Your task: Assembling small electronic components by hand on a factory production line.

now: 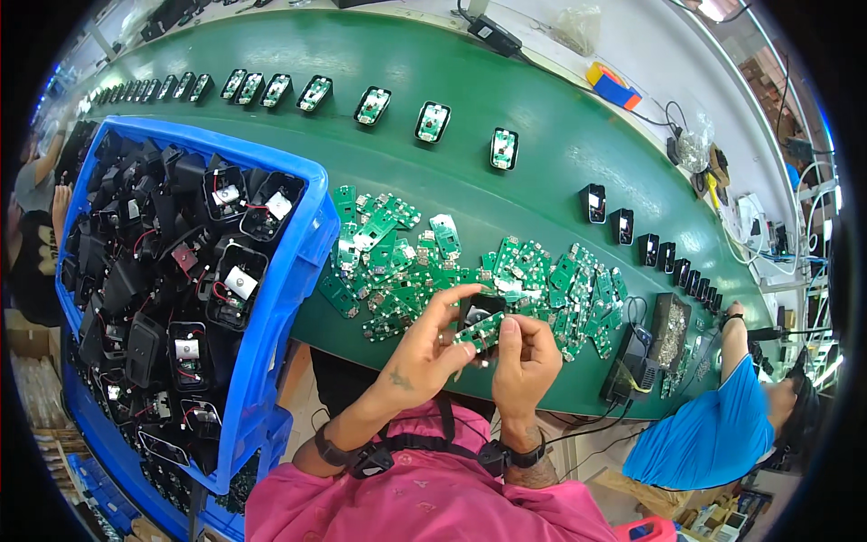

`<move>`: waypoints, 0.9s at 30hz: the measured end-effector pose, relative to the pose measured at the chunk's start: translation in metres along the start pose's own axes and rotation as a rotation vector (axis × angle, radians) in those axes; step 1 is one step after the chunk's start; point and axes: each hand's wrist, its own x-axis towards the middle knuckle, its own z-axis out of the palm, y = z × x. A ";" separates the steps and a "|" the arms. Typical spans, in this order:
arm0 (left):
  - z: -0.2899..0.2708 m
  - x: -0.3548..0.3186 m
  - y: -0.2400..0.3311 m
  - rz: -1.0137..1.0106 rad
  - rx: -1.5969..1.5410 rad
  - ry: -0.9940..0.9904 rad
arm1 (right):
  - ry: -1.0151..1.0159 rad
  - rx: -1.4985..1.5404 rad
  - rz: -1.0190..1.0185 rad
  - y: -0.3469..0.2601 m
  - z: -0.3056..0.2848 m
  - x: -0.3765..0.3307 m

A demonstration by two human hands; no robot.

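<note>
In front of my chest, my left hand (433, 348) is closed around a small black plastic housing (472, 313). My right hand (524, 357) pinches a green circuit board (484, 331) at the housing's near end. The board lies at an angle against the housing, partly hidden by my fingers. Just beyond both hands spreads a loose heap of green circuit boards (397, 271) on the green table (542, 163). Past the heap stands a black housing with a board inside it (505, 149), one of a long curved row.
At my left a blue crate (312, 217) is piled with black housings (185, 352). To the right are a black box-shaped device (629, 375) with cables and a tray of small metal parts (668, 330). A person in a blue shirt (709, 434) sits at the far right. Tape rolls (614, 86) lie at the back.
</note>
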 end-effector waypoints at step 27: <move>0.001 -0.011 0.002 0.160 0.615 0.058 | -0.271 -0.303 -0.360 -0.031 -0.015 0.004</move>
